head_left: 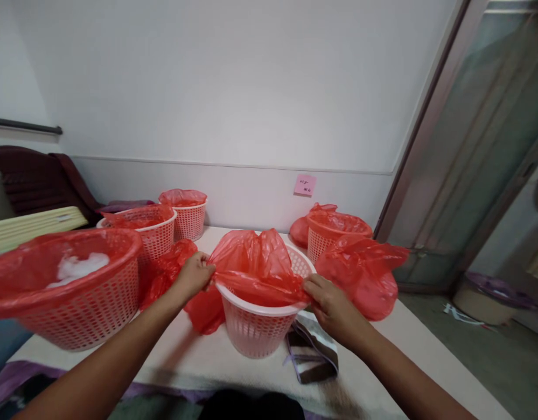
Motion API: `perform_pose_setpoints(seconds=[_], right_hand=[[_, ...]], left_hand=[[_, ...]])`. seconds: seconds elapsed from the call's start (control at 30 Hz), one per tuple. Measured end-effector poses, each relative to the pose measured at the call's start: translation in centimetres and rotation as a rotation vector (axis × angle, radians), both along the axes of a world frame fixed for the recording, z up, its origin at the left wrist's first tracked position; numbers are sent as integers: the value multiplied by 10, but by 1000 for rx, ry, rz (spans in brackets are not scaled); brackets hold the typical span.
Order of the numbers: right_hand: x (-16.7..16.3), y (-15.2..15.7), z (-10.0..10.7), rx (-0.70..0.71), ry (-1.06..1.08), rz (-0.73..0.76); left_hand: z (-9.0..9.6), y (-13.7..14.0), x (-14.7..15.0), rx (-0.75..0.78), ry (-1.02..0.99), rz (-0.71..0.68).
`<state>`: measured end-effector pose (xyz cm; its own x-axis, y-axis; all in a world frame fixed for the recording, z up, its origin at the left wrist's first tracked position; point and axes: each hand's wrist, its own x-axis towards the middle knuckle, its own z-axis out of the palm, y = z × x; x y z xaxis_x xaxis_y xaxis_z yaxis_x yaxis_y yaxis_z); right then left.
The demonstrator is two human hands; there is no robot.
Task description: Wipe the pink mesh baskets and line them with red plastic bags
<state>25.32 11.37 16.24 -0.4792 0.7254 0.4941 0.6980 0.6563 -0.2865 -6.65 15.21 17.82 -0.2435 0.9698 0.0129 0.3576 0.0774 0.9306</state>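
Red plastic bag [255,262] sits partly inside a white perforated basket [258,329], its mouth folded over the near rim; the basket stands near the front edge of the worktop [199,356], about midway along it. Left hand [194,275] is closed on the bag's edge at the basket's left rim; right hand [332,306] pinches the bag at the right rim — the film is stretched taut between them. No brand or print is visible on bag or basket.

A folded dark-and-white packet [313,353] lies just right of the basket, below the right hand. A loose red bag [365,274] rests behind it. Four lined baskets stand around: a large one [76,291] at the left edge, two [149,230] [188,213] toward the back left corner, one [334,230] at the back right. A pink sticky note [304,185] on the wall bears handwriting — too small to read.
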Motion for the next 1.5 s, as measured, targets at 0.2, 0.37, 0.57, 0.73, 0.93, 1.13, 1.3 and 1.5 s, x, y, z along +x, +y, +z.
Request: perform_pose_setpoints(seconds=[0.2,0.37,0.57,0.73,0.93,1.13,1.3,1.5], right_hand=[[15,-12,-19,92,108,-49],[26,-19,-27,127,56,-166],[24,-33,-11,289,-15,-260],[-7,-42,11,334,-39,-80],[-14,-33,-8,245,-136,-25],[-12,-34,-19,381,-170,-55],[-29,-37,-20,434,-172,22],[-28,-29,-37,523,-64,68]], left_hand=[[-13,-17,-11,-164,-352,-16],[-25,-21,-12,-180,-611,-54],[-35,-21,-9,-164,-798,-62],[-35,-28,-5,-134,-871,-68],[-38,-38,-7,-142,-977,-44],[-46,-48,3,-147,-1111,25],[-41,-57,13,-144,-1139,-15],[-49,-61,15,-118,-1139,-35]])
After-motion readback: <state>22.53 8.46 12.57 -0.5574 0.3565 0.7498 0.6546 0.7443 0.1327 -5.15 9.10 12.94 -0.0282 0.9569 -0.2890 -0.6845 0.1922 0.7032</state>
